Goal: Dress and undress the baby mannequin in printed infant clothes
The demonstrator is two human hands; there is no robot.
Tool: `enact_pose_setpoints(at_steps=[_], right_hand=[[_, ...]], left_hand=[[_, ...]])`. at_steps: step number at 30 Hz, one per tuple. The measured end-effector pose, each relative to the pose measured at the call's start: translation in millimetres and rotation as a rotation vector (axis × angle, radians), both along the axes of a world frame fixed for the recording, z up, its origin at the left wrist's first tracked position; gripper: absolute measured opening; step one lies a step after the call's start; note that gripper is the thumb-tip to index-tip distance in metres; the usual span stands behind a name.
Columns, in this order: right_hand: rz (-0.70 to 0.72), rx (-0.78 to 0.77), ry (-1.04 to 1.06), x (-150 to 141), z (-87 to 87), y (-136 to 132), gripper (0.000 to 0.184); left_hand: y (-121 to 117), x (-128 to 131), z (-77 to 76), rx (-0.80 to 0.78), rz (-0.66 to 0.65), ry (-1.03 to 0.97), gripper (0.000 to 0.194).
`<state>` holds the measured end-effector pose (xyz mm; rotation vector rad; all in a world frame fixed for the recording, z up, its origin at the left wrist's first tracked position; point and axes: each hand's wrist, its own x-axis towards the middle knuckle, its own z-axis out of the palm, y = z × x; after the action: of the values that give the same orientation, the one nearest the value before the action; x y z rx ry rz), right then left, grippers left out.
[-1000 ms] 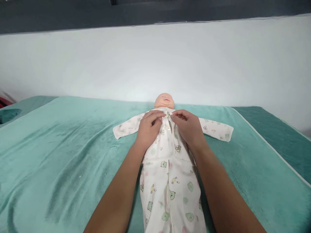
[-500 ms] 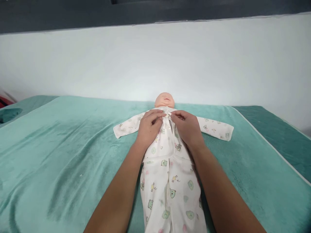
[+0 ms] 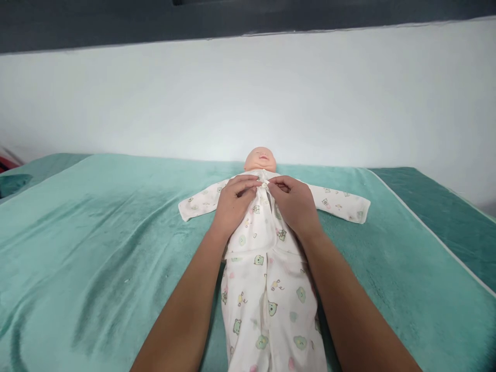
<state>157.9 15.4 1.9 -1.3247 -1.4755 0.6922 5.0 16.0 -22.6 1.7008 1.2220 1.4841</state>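
Observation:
A baby doll (image 3: 260, 159) lies on its back, head toward the wall, dressed in a white baby jacket (image 3: 253, 235) printed with small animals and matching trousers (image 3: 284, 310). At the chest, my left hand (image 3: 236, 201) pinches one edge of the jacket front. Just across from it, my right hand (image 3: 292, 199) grips the other edge between thumb and fingers. A small button (image 3: 264, 185) shows between my fingertips. Below my hands the jacket front hangs slightly parted. The doll's sleeves stretch out to both sides, with the cuffs lying flat.
A green plush blanket (image 3: 116, 248) covers the surface under the doll, with wrinkles at the left. Darker green cloth (image 3: 426, 206) lies at the right edge. A white wall (image 3: 155, 103) rises behind the doll's head.
Both hands stay at the jacket's chest, their fingertips shifting slightly and the button showing more plainly between them. The whole view has drifted a little.

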Motion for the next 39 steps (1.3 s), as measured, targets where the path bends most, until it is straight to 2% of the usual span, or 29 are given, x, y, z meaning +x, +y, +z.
enact_pose_setpoints(at_steps=[12, 19, 23, 29, 39], right_hand=[[0.081, -0.03, 0.02, 2, 4.1, -4, 0.012], [0.097, -0.043, -0.001, 3, 6.4, -5, 0.02], [0.141, -0.068, 0.034, 8, 6.4, -3, 0.017], [0.226, -0.13, 0.026, 17, 8.0, -2, 0.023], [0.171, -0.101, -0.025, 8, 7.5, -4, 0.019]], left_hand=[[1, -1, -0.5, -0.008, -0.021, -0.047, 0.029], [0, -3, 0.2, -0.038, -0.037, -0.043, 0.029], [0, -3, 1.1, -0.037, -0.036, -0.024, 0.029], [0, -3, -0.2, -0.013, -0.026, -0.001, 0.027], [0, -1, -2.9, 0.088, 0.001, 0.112, 0.033]])
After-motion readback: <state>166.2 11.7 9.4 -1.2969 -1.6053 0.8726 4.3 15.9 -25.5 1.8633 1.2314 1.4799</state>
